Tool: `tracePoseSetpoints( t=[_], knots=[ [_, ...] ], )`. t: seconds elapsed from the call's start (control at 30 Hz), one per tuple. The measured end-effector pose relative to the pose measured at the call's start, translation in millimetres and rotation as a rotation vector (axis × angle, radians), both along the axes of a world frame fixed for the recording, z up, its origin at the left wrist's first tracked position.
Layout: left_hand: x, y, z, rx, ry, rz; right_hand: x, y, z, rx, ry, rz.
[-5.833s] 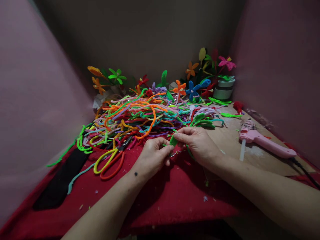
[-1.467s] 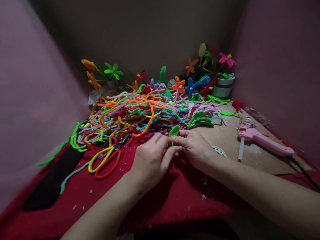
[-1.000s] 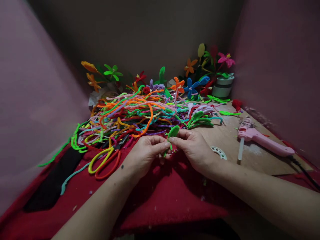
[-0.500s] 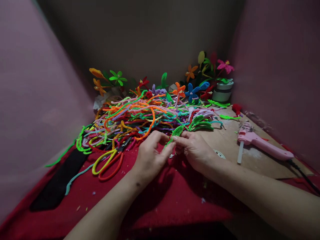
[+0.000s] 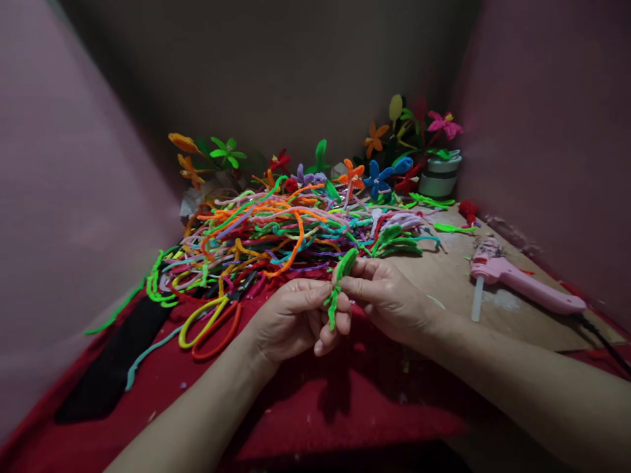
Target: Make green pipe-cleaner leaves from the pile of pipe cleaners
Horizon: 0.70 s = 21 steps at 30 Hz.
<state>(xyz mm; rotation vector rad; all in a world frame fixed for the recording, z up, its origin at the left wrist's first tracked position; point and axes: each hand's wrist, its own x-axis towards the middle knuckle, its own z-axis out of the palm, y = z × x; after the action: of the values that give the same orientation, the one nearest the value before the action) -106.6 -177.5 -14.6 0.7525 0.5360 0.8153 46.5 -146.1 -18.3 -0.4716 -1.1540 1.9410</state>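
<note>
Between my two hands is a green pipe-cleaner leaf (image 5: 347, 264) with a short twisted stem hanging downward. My left hand (image 5: 298, 315) pinches it near the top of the stem, its lower fingers curled behind the stem. My right hand (image 5: 387, 292) grips the leaf's base from the other side with thumb and fingers. Just beyond my hands, more green pipe-cleaner leaves (image 5: 397, 243) lie at the edge of a large heap of coloured pipe cleaners (image 5: 276, 226). Scissors (image 5: 214, 328) with yellow and red handles rest left of my left hand.
A pink glue gun (image 5: 522, 282) with a glue stick lies on a brown board (image 5: 444, 276) at the right. Pipe-cleaner flowers (image 5: 377, 179) and a small pot (image 5: 438, 177) stand at the back. A black strip (image 5: 116, 361) lies on the red cloth (image 5: 305, 420) at left.
My left hand has turned and opened out, its lower fingers now showing behind the stem. The leaf stands more upright, with its twisted stem exposed below my fingers.
</note>
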Motion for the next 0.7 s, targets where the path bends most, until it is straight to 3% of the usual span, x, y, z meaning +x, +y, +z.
tracePoseSetpoints(
  t=[0.23, 0.37, 0.43, 0.57, 0.63, 0.7],
  knots=[
    [4, -2, -4.4, 0.011, -0.023, 0.008, 1, 2, 2.1, 0.049, -0.014, -0.033],
    [1, -3, 6.8, 0.113, 0.353, 0.096, 3, 0, 4.1, 0.172, -0.141, -0.090],
    [1, -5, 11.6, 0.302, 0.689, 0.220, 2, -1, 4.0, 0.237, -0.240, -0.143],
    [10, -11, 6.2, 0.999, 1.393, 0.555, -5, -2, 1.5, 0.241, -0.408, -0.292],
    [15, -14, -0.1, 1.233, 1.582, 0.622, -8, -2, -0.5, 0.188, -0.478, -0.333],
    [17, -15, -3.3, 1.255, 1.599, 0.629, -8, -2, -2.9, 0.137, -0.492, -0.339]
  ],
)
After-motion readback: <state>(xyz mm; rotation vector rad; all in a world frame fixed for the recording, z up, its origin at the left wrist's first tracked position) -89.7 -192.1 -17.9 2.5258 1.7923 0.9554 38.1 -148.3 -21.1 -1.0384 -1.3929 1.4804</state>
